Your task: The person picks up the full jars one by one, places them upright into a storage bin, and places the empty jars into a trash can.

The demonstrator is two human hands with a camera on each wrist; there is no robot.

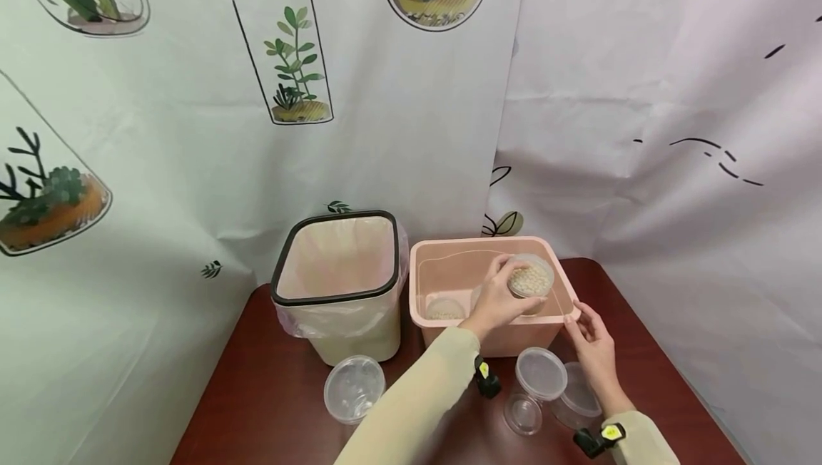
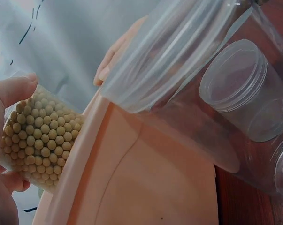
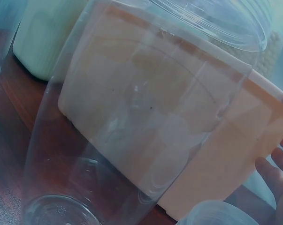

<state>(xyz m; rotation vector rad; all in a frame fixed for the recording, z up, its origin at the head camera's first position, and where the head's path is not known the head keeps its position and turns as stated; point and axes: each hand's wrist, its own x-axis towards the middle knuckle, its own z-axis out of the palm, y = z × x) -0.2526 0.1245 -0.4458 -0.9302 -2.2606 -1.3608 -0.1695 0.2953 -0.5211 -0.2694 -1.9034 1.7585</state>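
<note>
My left hand (image 1: 504, 297) grips a clear plastic jar of soybeans (image 1: 530, 282), thumb on one side and fingers on the other. It holds the jar over the right part of a pink plastic bin (image 1: 449, 249). In the left wrist view the round tan soybeans (image 2: 45, 136) show through the jar's wall, beyond the bin's rim. My right hand (image 1: 594, 344) holds the bin's front right corner, thumb on the front face. Inside the bin, at the left, sits another jar with pale contents (image 1: 444, 309).
Left of the bin stands a waste bin (image 1: 340, 297) with a black rim and plastic liner. Clear empty jars stand in front: one on the left (image 1: 354, 388), a tall one (image 1: 541, 374) and another (image 1: 580, 395) near the right forearm. A printed cloth hangs behind the dark red table (image 1: 257, 379).
</note>
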